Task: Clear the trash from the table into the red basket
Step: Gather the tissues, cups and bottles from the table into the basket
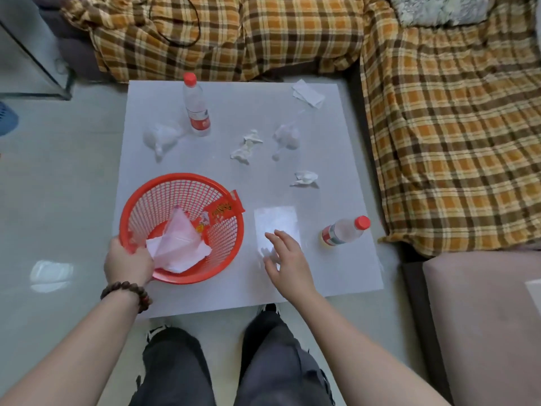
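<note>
Red basket (187, 200) sits on the table's (205, 288) near-left corner; your left hand (128, 263) grips its rim. Your right hand (288, 259) hovers, fingers spread, over bare tabletop. Crumpled tissues (246, 148) lie farther back.

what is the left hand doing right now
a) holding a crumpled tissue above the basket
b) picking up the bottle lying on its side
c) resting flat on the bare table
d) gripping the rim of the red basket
d: the left hand is closed over the near rim of the red basket, while the lying bottle sits untouched off to the right, beyond the open right hand.
</note>
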{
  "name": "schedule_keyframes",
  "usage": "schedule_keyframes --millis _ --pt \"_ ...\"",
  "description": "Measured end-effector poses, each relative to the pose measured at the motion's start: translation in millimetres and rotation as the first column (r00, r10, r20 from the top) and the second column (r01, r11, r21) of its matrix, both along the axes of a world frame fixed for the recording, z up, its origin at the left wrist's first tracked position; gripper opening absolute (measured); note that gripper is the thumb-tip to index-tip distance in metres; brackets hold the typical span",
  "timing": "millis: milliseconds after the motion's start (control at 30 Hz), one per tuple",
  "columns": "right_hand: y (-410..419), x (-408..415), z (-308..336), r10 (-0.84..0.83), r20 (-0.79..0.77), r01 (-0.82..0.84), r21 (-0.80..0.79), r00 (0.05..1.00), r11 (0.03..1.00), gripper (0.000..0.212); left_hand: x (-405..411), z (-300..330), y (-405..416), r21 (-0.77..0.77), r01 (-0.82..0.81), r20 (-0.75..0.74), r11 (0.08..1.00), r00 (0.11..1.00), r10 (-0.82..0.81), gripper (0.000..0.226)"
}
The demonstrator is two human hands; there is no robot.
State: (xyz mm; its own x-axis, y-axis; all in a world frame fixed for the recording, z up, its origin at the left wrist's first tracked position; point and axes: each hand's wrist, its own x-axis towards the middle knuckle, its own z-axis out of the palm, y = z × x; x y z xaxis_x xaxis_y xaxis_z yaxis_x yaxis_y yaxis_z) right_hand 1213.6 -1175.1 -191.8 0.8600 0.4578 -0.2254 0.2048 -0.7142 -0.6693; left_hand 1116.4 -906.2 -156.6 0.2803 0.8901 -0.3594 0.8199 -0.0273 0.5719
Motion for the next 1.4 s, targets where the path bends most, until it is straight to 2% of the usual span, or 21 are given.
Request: schedule_keyframes --millis 133,300,433,600,733,867,967,1067,1133,1300,1400 --pt "-25.1 35.3 -38.7 0.078 -0.057 -0.086 -0.160 0.995 0.983 0.053 -6.9 1.6 -33.6 0.048 -0.110 -0.041 0.993 0.993 0.112 0.015" --pt "-31.5 48.8 -86.4 0.197 -0.217 -0.262 -0.337 0.956 0.904 0.070 -16.1 -5.3 -58.3 0.069 -0.212 -0.039 0.975 0.976 0.215 0.023" --pt "-32.3 46.3 -107.6 0.112 -0.348 -0.211 -0.261 0.931 0.942 0.061 -26.0 -11.2 -66.5 0.064 -0.239 -0.071 0.969 0.967 0.244 0.023" --pt "-30.7 51.2 -96.4 0.109 -0.300 -0.180 -0.221 0.948 0.959 0.035 -31.1 -3.2 -76.7 0.081 -0.288 -0.036 0.954 0.956 0.292 0.020" --pt "-29.6 49.2 -46.2 0.133 -0.182 -0.143 -0.042 0.974 0.989 0.044 -36.1 11.2 -81.3 0.079 -0.314 -0.028 0.946 0.948 0.317 0.022" --pt "-16.8 38.2 30.8 0.085 0.038 -0.092 0.281 0.996 0.955 0.045 -28.7 25.6 -85.9 0.060 -0.239 -0.001 0.969 0.971 0.239 0.015" --pt "-4.5 23.9 73.9 0.159 0.208 -0.235 0.427 0.965 0.873 0.044 -20.1 37.9 -99.8 0.040 -0.160 0.049 0.986 0.986 0.159 0.015" --pt "11.3 10.6 88.0 0.379 0.225 -0.431 0.266 0.898 0.862 0.047 -10.5 48.4 -116.7 0.014 -0.054 0.103 0.998 0.993 0.052 0.020" --pt "20.1 6.5 82.4 0.454 0.197 -0.482 0.127 0.869 0.867 0.048 -4.4 54.7 -128.0 0.014 0.017 0.137 1.000 0.990 -0.019 0.023" --pt "29.9 9.4 66.6 0.364 0.089 -0.368 0.039 0.927 0.929 0.049 -2.1 66.8 -156.6 -0.008 0.200 0.215 0.980 0.957 -0.194 0.033" --pt "30.5 6.6 64.4 0.351 0.044 -0.353 0.053 0.935 0.934 0.051 -10.0 67.7 -160.4 -0.050 0.223 0.223 0.974 0.953 -0.206 0.036"
